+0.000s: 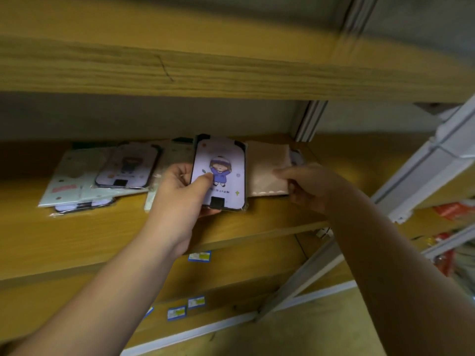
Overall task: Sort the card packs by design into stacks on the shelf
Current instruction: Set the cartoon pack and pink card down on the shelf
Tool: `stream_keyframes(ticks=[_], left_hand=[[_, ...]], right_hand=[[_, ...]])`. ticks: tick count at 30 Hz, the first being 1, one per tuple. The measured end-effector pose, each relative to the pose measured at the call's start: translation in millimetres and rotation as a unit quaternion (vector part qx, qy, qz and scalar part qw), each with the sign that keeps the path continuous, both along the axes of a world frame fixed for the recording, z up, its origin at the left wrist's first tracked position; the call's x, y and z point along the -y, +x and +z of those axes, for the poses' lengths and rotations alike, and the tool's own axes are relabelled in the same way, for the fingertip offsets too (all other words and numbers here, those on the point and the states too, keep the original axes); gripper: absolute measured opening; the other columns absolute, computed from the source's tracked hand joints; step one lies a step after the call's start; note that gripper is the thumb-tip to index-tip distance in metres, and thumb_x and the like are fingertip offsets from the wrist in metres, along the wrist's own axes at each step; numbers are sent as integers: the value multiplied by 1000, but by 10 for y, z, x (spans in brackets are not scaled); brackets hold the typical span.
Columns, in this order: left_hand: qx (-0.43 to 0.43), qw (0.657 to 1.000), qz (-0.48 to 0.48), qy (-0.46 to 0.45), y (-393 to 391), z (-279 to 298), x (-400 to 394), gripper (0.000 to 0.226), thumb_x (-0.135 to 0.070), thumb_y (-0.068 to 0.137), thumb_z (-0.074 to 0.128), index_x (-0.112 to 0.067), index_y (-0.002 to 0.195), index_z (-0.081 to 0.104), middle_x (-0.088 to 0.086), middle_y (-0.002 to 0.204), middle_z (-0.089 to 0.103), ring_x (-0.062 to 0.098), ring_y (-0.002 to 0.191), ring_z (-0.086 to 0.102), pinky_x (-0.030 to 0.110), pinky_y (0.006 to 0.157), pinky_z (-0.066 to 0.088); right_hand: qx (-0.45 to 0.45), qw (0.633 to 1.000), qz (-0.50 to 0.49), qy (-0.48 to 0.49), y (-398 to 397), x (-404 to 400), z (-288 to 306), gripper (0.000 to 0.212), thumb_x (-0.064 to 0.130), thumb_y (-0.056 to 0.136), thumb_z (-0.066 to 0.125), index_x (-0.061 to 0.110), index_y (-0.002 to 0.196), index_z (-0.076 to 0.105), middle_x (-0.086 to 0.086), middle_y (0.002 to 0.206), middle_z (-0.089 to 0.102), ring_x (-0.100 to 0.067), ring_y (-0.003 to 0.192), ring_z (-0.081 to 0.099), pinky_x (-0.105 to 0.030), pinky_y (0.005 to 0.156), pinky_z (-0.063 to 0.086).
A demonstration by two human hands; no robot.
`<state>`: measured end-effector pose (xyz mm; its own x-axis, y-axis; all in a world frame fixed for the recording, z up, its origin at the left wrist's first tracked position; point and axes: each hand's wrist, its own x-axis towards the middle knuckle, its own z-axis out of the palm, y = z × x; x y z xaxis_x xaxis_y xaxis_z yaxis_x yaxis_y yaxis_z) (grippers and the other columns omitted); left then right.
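My left hand (180, 191) is shut on a lilac card pack (226, 160) printed with a cartoon girl in a blue coat, held tilted up above the wooden shelf (102, 227). My right hand (305, 183) pinches the near right edge of a plain beige pack (267, 170) lying flat on the shelf. At the left lies a loose stack: another lilac cartoon pack (126, 168) on top of white speckled packs (69, 181). A pale pack (174, 152) is partly hidden behind my left hand.
The upper shelf board (205, 70) hangs low over the packs. White metal uprights (308, 122) and a diagonal brace (303, 276) stand at the right. Blue price labels (199, 256) sit on the lower shelf edges. Red packaged goods (452, 209) fill the neighbouring shelf.
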<state>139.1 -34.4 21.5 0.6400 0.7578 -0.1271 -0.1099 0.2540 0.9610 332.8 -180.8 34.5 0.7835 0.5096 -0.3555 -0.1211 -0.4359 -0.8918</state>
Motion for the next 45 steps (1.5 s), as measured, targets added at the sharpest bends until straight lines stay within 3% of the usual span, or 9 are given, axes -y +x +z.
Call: stream_keyframes(ticks=[4,9,14,23,26,33,38,42,45], left_hand=[[3,1000,-16,5,-87,83,99,21,-7,97,60,-19,114,61,-1,93,79,19,82,77,32,57,59],[16,999,6,28,-226,217,377,24,-1,93,57,-20,105,65,-2,89,79,16,76,75,24,50,54],[31,997,52,48,-392,291,933,22,-4,87,60,-25,92,65,-4,81,77,13,71,72,22,48,52],[63,995,24,78,-325,526,2469,25,-1,88,55,-21,98,68,5,92,79,18,78,76,26,55,56],[65,995,13,72,-166,517,2953,25,-4,89,56,-24,99,68,2,92,79,19,82,76,27,55,56],[43,995,-54,66,355,537,3697,33,-14,89,64,-27,120,63,0,105,78,19,91,76,29,61,59],[36,995,-72,57,828,424,3906,37,-11,91,63,-30,123,61,-3,102,78,17,91,76,28,61,60],[39,995,-86,39,1320,355,3963,41,-7,90,63,-27,125,59,-2,101,78,20,92,76,30,63,60],[42,995,-85,34,1761,344,4007,36,-6,90,62,-26,120,59,-4,96,78,17,87,76,27,57,59]], right_hand=[[-18,996,-63,60,-179,18,-17,16,28,98,63,21,112,62,-10,110,64,-25,93,64,-24,47,52],[40,985,-85,146,-471,559,66,17,40,99,53,30,93,65,0,70,69,-12,56,64,-25,45,49],[56,968,-68,234,-771,1311,215,20,45,91,53,44,80,70,13,60,67,-5,44,55,-22,36,40],[-38,938,-50,342,-787,3031,311,18,38,85,66,27,81,79,2,66,67,-9,48,50,-21,34,36],[-53,939,-98,326,-639,3589,275,25,42,84,68,22,95,78,0,71,70,-10,51,51,-22,37,38],[-4,955,-185,232,-141,4403,233,17,53,76,69,38,81,76,10,55,66,-7,44,52,-21,38,41],[32,959,-165,230,258,4610,188,25,49,84,67,25,85,76,8,60,64,-8,49,51,-22,41,40],[70,969,-166,171,644,4685,246,22,50,90,64,33,81,74,7,64,67,-7,50,55,-19,43,47],[86,965,-193,158,986,4759,328,20,54,90,62,44,77,74,-2,81,72,-12,64,65,-27,62,60]])
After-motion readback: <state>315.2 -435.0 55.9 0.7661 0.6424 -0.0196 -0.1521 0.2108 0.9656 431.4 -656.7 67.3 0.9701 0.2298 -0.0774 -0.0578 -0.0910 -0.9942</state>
